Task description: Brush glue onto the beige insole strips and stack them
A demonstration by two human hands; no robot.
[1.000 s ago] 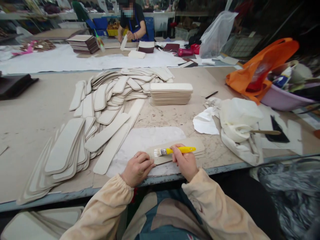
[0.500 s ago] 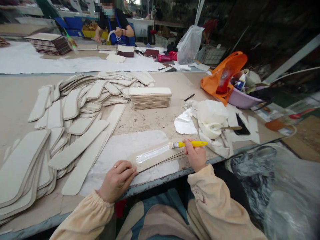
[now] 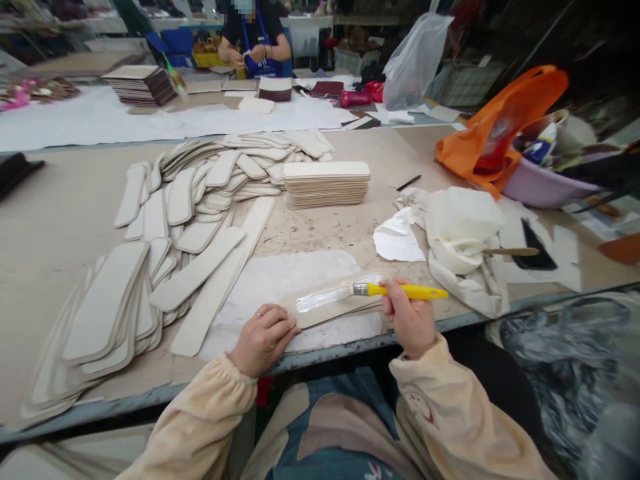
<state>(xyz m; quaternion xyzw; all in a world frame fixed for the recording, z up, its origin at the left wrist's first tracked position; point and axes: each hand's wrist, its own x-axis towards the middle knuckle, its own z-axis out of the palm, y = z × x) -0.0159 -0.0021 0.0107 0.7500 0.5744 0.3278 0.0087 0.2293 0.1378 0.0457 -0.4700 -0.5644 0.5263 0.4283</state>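
My right hand grips the yellow handle of a paintbrush, its fingers wrapped round it near the metal band. The bristles rest on the top of a long beige strip, on a wet white streak that runs along it. At the strip's left end my left hand has curled fingers pressed together on the corner, holding it. More strips appear stacked under this one at its right end. A pale sheet lies beneath them on the table.
Loose beige pieces heap on the left; a neat stack stands behind the strip. A cloth-wrapped container with a wooden stick, a phone and an orange bag are at right. A co-worker works across the table.
The brush has moved left along the strip, and white coating now shows to its right as well. The view has shifted, so the scene sits further right. Both hands keep their hold.
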